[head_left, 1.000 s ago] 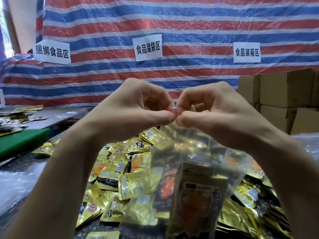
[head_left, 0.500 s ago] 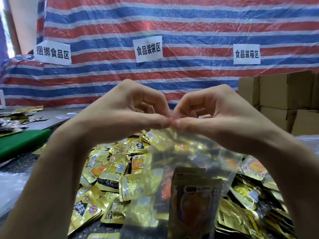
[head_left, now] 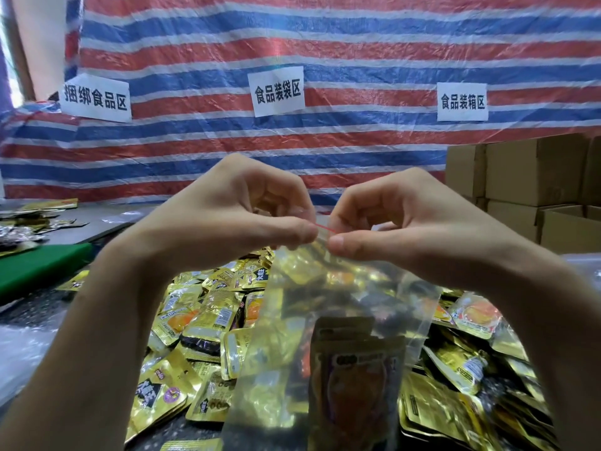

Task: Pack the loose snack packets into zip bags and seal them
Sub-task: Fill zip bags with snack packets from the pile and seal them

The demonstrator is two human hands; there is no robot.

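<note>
The zip bag (head_left: 344,307) hangs from my fingertips, with packets (head_left: 354,372) inside it. My left hand (head_left: 227,222) and right hand (head_left: 409,229) each pinch its red strip (head_left: 322,226) between thumb and forefinger, tips nearly touching. Loose packets (head_left: 201,323) lie heaped below; boxes (head_left: 527,170) stand beyond my right knuckles.

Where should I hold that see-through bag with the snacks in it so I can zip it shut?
Pinch the zip bag from above at its top edge, on the red zip strip, thumb in front and fingers behind, like the left hand and right hand do. The bag hangs down with its packets low inside, so that flat strip is the free part.
</note>
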